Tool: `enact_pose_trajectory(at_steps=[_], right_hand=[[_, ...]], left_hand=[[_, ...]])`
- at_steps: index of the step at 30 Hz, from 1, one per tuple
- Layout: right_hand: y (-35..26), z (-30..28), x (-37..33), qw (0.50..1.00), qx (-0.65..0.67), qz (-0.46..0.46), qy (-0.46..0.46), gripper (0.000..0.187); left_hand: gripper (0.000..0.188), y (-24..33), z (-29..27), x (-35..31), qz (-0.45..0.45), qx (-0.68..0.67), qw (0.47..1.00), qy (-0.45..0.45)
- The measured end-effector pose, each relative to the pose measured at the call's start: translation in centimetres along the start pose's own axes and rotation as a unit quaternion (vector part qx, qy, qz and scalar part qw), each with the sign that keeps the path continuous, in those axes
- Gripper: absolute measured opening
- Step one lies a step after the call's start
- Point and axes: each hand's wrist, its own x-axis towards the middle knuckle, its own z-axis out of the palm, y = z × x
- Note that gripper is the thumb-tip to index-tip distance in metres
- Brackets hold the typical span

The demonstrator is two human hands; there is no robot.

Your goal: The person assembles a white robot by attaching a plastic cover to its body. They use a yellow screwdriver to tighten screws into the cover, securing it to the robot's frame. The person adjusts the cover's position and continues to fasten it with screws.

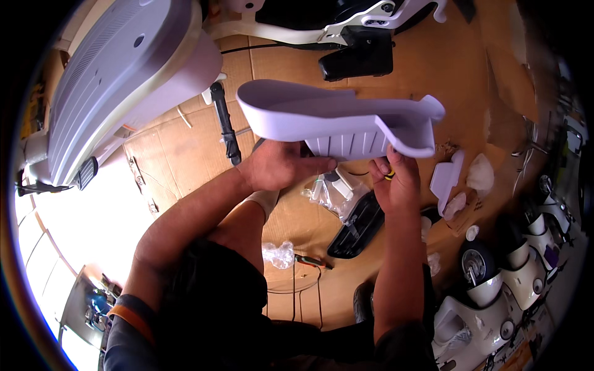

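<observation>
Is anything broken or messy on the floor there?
Nothing looks broken. The curved pale lilac plastic panel held by the left hand and right hand appears whole. The brown cardboard sheet below is cluttered, though: crumpled clear plastic bags, a black ribbed plastic piece and a small white plastic part lie scattered.

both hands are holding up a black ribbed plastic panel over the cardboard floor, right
Not quite: the curved ribbed plastic panel is pale lilac-white, not black. The head view shows the left hand and right hand both holding it up over the brown cardboard floor.
</observation>
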Motion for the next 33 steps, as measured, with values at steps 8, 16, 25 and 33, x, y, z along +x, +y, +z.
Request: enact_pose_trajectory(at_steps=[8,16,25,33], right_hand=[[-1.3,1.6,2.6,0.991,0.067,0.087,0.08,0.027],[-2.5,4.8,4.9,0.992,0.065,0.081,0.07,0.029],[-2.7,7.3,7.3,0.987,0.069,0.075,0.121,0.031],[-2.4,8.8,8.9,0.989,0.063,0.053,0.123,0.035]], left_hand=[[0.031,0.7,0.2,2.5,-0.142,-0.08,0.987,-0.005],[0.026,2.3,-0.7,3.5,-0.161,-0.135,0.975,0.069],[0.025,3.0,-1.7,5.0,-0.134,-0.199,0.966,0.093],[0.032,4.1,-2.4,6.2,-0.164,-0.204,0.958,0.115]])
